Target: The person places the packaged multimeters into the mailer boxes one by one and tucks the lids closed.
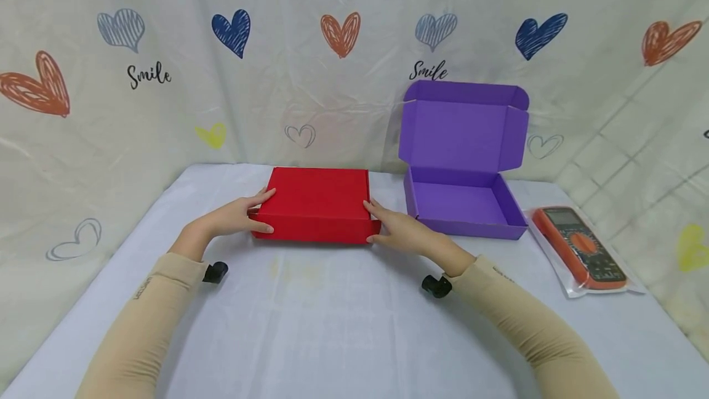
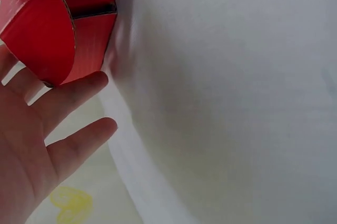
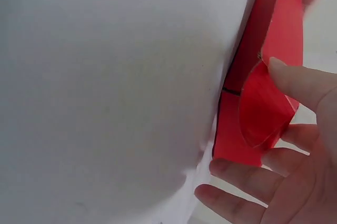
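Observation:
A red cardboard box (image 1: 316, 193) sits on the table with its lid down over the top. Its front flap (image 3: 281, 29) stands out from the front wall, and a rounded side tab (image 3: 266, 105) shows at the right corner. My left hand (image 1: 232, 217) holds the left front corner, thumb on the flap and the other fingers spread at the side. Opposite it, my right hand (image 1: 401, 229) holds the right corner, its thumb pressed on the flap. A rounded tab (image 2: 45, 34) also shows by the left fingers. The box's inside is hidden.
A purple box (image 1: 465, 202) stands with its lid raised, just right of the red one. Beside it, near the table's right edge, lies an orange and black multimeter (image 1: 581, 245) in a clear plastic bag. A curtain with printed hearts (image 1: 340, 34) hangs behind the table.

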